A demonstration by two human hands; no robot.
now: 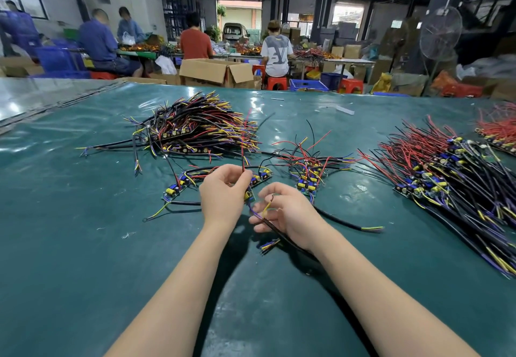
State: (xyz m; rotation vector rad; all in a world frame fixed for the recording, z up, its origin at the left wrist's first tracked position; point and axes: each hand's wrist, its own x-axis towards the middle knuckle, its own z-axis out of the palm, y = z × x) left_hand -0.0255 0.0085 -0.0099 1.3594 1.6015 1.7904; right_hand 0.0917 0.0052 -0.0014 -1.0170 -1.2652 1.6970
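The bench, covered in a glossy teal sheet [83, 245], runs wide. Its far edge lies well beyond the hands, and its near edge is out of sight below the forearms. The bare sheet lies toward the left edge and between the two forearms.

Elsewhere it is crowded. A big heap of black, red and yellow wired boards [195, 127] sits toward the far left, and a longer heap of red and black wired boards [446, 183] fans along the right side. A small cluster of boards [310, 178] lies just beyond the right hand.

Both forearms reach in from the near side and meet at mid-bench. The left hand [223, 192] has its back up and its fingers curled, pinching a small green circuit board with a yellow capacitor [249, 195]. A thin red wire [242, 155] rises from that pinch. The right hand [287, 211] is turned palm inward, just beside the left. Its fingers curl round a black sheathed cable [279, 232], whose yellow and blue leads run up to the board.
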